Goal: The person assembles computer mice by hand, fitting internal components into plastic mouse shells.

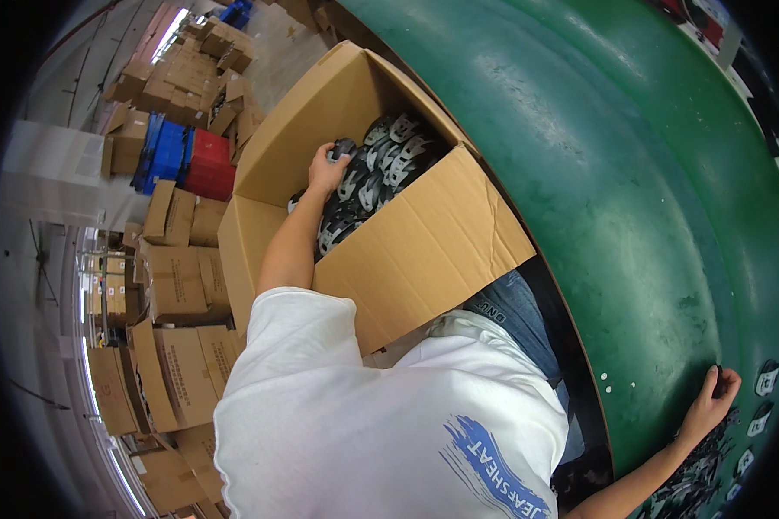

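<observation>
Inside an open cardboard box, my left hand is closed on a dark grey moulded part. Below and beside it lies a heap of similar black-and-grey curved parts; their exact kind I cannot make out. Far to the right, my right hand is held over the green table, its fingers pinched on a small black piece. Near that hand lie a pile of small black pieces and several grey-and-black parts set apart from each other.
A wide cardboard flap folds out from the box toward my body. Stacked cartons stand at the left, with a blue crate and a red crate farther back. The table edge runs close beside the box.
</observation>
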`<state>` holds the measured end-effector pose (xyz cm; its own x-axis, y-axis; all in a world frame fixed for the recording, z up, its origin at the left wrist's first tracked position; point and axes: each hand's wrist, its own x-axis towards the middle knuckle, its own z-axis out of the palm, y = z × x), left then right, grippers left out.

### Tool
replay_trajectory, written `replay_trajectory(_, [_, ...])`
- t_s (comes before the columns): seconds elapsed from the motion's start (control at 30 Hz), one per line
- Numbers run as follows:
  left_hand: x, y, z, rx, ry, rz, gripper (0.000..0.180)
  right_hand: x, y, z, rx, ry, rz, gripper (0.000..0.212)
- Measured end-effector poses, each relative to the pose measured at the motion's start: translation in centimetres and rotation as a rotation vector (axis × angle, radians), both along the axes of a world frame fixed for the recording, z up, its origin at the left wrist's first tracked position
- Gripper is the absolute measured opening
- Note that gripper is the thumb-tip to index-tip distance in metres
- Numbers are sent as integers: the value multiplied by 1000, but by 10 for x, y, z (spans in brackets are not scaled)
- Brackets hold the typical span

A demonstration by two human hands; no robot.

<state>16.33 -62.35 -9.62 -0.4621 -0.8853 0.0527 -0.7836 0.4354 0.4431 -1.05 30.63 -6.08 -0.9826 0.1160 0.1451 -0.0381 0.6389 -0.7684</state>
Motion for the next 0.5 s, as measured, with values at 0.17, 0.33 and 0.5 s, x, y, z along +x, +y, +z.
replay_trajectory(0.17, [0, -21, 0, 11, 82, 27, 61, -7, -38, 9, 14, 20, 40, 21])
replay_trajectory(0.33, [-78, 30, 23, 159, 464, -41, 39, 9, -16, 26, -161, 31, 3, 19])
replay_trajectory(0.5, [-160, 136, 104, 215, 701, -436, 34, 4, -68, 56, -179, -61, -104, 22])
